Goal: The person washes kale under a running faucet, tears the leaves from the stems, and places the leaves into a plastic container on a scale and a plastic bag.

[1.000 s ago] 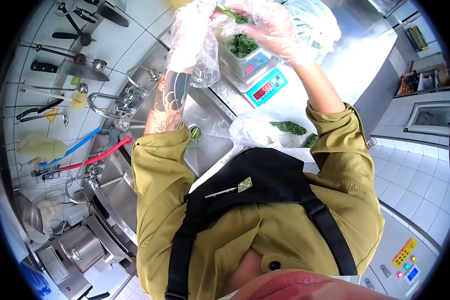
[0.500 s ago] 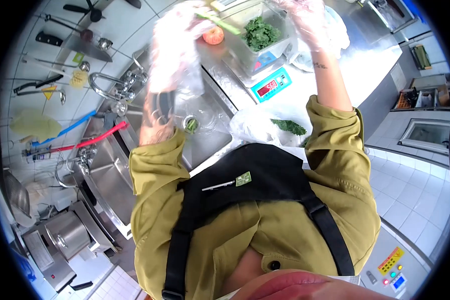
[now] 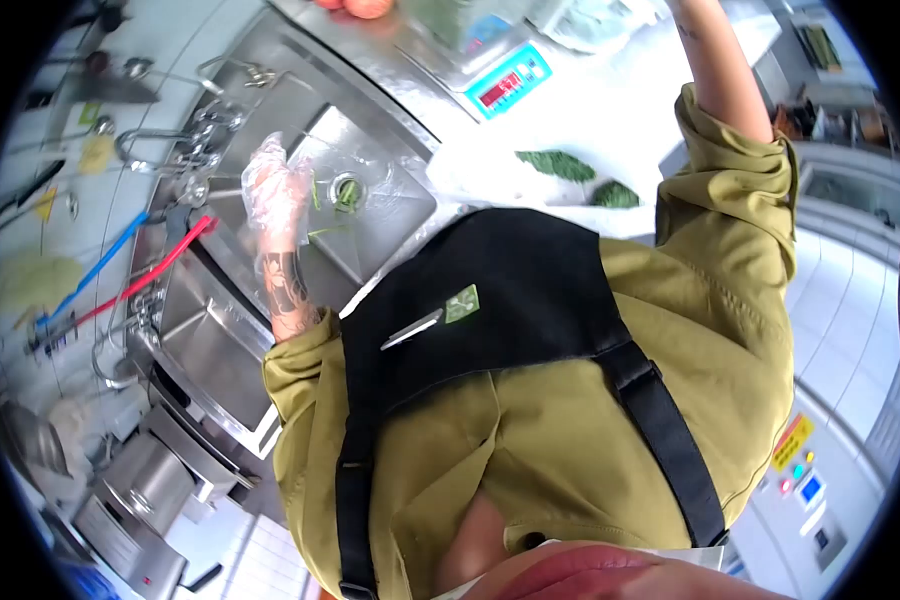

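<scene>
My left hand point(image 3: 278, 190), in a loose clear plastic glove, is over the left side of the steel sink basin point(image 3: 400, 215). Its fingers look loosely apart, slightly blurred. Thin green stems point(image 3: 316, 192) are just right of the glove, apparently loose from it. More green pieces point(image 3: 347, 195) lie at the drain. My right hand is beyond the top edge; only its forearm point(image 3: 720, 65) shows. Two dark green leaves, one point(image 3: 557, 164) left of the other point(image 3: 615, 194), lie on the pale counter covering.
A blue scale point(image 3: 510, 80) with a red display stands beyond the leaves, a clear container point(image 3: 450, 22) partly on it. A plastic bag point(image 3: 590, 22) is beside it. Red-orange round produce point(image 3: 367, 7) sits at the top edge. Taps point(image 3: 210, 125) line the sink's left side.
My left hand has moved down from the counter to over the sink, and the stem it held has left it. My right hand has gone out of view; the view has shifted.
</scene>
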### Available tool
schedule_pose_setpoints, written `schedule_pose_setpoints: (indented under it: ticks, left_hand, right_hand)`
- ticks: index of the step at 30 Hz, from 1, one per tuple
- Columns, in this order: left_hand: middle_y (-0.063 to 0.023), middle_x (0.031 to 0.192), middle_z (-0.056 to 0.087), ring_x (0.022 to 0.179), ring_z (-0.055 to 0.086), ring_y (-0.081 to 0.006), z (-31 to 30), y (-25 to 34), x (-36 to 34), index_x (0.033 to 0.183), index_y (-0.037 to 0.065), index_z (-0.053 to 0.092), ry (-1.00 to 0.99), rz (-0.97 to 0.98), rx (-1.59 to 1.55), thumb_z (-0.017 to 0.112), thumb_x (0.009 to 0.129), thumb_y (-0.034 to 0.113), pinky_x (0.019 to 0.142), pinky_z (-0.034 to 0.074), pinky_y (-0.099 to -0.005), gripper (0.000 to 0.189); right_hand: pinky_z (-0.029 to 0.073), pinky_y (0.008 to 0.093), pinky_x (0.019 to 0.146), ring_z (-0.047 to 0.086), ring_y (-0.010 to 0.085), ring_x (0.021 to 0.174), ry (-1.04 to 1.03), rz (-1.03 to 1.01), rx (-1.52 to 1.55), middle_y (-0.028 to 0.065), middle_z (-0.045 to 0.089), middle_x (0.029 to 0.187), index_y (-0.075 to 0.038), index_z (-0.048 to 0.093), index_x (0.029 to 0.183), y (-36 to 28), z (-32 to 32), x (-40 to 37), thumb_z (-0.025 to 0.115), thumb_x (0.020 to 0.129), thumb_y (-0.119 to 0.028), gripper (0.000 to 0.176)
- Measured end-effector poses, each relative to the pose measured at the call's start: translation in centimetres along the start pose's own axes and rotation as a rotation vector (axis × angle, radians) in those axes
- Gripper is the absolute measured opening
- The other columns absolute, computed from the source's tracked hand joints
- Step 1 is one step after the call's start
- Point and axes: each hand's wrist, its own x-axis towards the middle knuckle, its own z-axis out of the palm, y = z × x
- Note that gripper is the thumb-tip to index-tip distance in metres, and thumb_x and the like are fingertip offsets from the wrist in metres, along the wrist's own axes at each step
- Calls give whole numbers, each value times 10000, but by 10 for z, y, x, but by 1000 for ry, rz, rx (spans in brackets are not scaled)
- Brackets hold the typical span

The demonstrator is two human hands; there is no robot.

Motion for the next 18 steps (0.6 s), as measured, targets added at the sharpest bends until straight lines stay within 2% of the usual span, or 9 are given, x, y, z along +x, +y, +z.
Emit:
schedule_pose_setpoints:
  ticks: [2, 3, 4, 5, 7, 10, 13, 16, 18]
  left_hand:
    - [-158, 1050, 624, 986, 584, -307, 6, 42, -3, 1064, 51, 620, -151, 154, -253, 586, 833, 244, 893, 447, -374, 303]
    - [-115, 1145, 602, 1066, 561, -269, -1, 80, -9, 1141, 89, 598, -273, 190, -438, 521, 890, 251, 945, 412, -356, 308]
    - [-109, 1106, 616, 1043, 570, -257, 18, 100, -16, 1118, 91, 610, -412, 187, -530, 509, 901, 275, 932, 417, -353, 302]
    - [-86, 963, 628, 698, 603, -315, 56, 111, -19, 1029, 93, 599, -420, 411, -570, 515, 900, 255, 637, 502, -386, 224]
    - [-89, 976, 605, 729, 581, -301, 108, 142, -26, 1054, 86, 572, -467, 613, -492, 521, 891, 254, 661, 487, -374, 240]
    - [-94, 995, 571, 777, 547, -280, 152, 168, -31, 1092, 75, 533, -486, 731, -279, 530, 878, 253, 697, 465, -357, 278]
    - [-98, 1015, 536, 825, 514, -258, 162, 173, -28, 1129, 65, 493, -500, 738, -171, 539, 865, 252, 733, 442, -340, 327]
    - [-102, 1034, 502, 872, 480, -237, 162, 169, -23, 1166, 54, 453, -494, 706, -185, 549, 851, 251, 769, 419, -322, 384]
    - [-105, 1047, 479, 904, 458, -223, 163, 164, -23, 1191, 47, 427, -463, 669, -245, 555, 842, 250, 793, 404, -311, 424]
  right_hand:
    - [490, 336, 754, 616, 239, 873, -207, 54, 67, 149, 632, 982, -30, 589, 1049, -12, 12, -41, 591, 839, -264, 314]
    - [488, 337, 757, 613, 242, 881, -429, 89, 119, 157, 628, 984, -27, 590, 1039, -15, 25, -60, 593, 834, -254, 306]
    - [485, 337, 760, 609, 246, 889, -674, 123, 179, 164, 624, 986, -24, 592, 1028, -26, 42, -83, 595, 829, -245, 298]
    - [483, 337, 763, 606, 249, 897, -896, 144, 224, 171, 619, 988, -21, 593, 1018, -39, 59, -105, 596, 824, -236, 290]
    - [478, 338, 769, 599, 256, 913, -1091, 214, 227, 186, 611, 992, -15, 595, 997, -53, 110, -148, 600, 814, -217, 273]
    - [476, 350, 794, 593, 274, 933, -790, 500, 96, 176, 607, 1012, -28, 589, 1027, -6, 203, -200, 622, 800, -229, 305]
    - [473, 370, 794, 597, 306, 908, -330, 601, -73, 183, 616, 970, -10, 592, 1016, 14, 220, -221, 648, 782, -208, 311]
    - [474, 380, 792, 597, 317, 903, -249, 494, 118, 181, 618, 969, -14, 605, 1016, -36, 196, -205, 686, 752, -227, 349]
    - [476, 378, 795, 598, 319, 899, -430, 464, 143, 178, 615, 989, -24, 610, 1030, -10, 253, -237, 703, 742, -254, 381]
